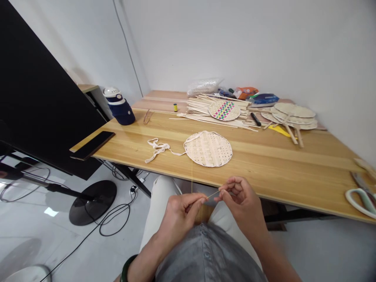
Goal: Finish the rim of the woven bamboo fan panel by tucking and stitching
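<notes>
Over my lap, my left hand [182, 210] pinches a thin yellow thread [213, 194] between thumb and forefinger. My right hand [242, 201] has its thumb and forefinger closed on the same thread, so a short length runs taut between the hands. Whether a needle is in the fingers is too small to tell. A line of thread also drops from the table edge towards my left hand. In front lies a round woven fan panel [209, 150] of pale strips. Cream fabric tape [158, 147] follows part of its upper rim and trails loosely leftwards.
Behind are a yellow thread spool [175, 107], pale strips [202, 109], a colourful woven disc [225, 110], a marker [255, 119] and handled fans [293, 117]. Scissors [362, 197] lie far right. A blue jug [121, 109] and a phone [93, 145] occupy the left side.
</notes>
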The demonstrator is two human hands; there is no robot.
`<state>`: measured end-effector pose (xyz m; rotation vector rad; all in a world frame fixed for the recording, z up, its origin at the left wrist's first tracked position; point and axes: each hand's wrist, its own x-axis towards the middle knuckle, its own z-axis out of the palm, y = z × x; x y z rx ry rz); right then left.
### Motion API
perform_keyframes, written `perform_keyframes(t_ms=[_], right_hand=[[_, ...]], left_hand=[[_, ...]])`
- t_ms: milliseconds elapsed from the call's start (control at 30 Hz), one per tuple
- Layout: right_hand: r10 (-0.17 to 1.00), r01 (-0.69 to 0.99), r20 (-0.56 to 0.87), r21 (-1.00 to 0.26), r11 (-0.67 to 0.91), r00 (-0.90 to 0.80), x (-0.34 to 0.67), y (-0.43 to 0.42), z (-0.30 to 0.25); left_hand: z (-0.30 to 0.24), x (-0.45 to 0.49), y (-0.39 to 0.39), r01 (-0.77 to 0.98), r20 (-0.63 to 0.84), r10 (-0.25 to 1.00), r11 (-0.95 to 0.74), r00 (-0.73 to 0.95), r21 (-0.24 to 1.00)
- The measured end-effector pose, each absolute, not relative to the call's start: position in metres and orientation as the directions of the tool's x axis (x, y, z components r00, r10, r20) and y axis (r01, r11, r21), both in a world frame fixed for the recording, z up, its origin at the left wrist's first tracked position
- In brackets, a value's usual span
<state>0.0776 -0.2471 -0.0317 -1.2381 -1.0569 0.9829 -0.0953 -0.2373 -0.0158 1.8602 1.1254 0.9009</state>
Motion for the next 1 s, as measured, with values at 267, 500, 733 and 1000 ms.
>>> perform_keyframes(t_ms=[267, 500, 733, 1000], right_hand=[[0.905, 0.315, 0.241, -0.940, 0.128, 0.351, 0.077, -0.245, -0.038], [0.932, 0.273, 0.203, -0.955, 0.120, 0.301, 0.082, -0.252, -0.031], [0.869, 0.265, 0.241, -0.955, 0.133, 0.433, 0.113, -0.258, -0.013], [0.653, 0.204, 0.225, -0.973, 0.109, 0.724, 0.195, -0.246, -0.002]], left_hand=[[-0.015, -0.091, -0.241, 0.363, 0.305, 0.847, -0.475, 0.435, 0.802], [-0.023, -0.094, -0.239, 0.344, 0.301, 0.869, -0.442, 0.392, 0.828], [-0.017, -0.117, -0.213, 0.436, 0.468, 0.831, -0.556, 0.301, 0.708], [0.000, -0.178, -0.150, 0.662, 0.416, 0.903, -0.379, 0.111, 0.646]])
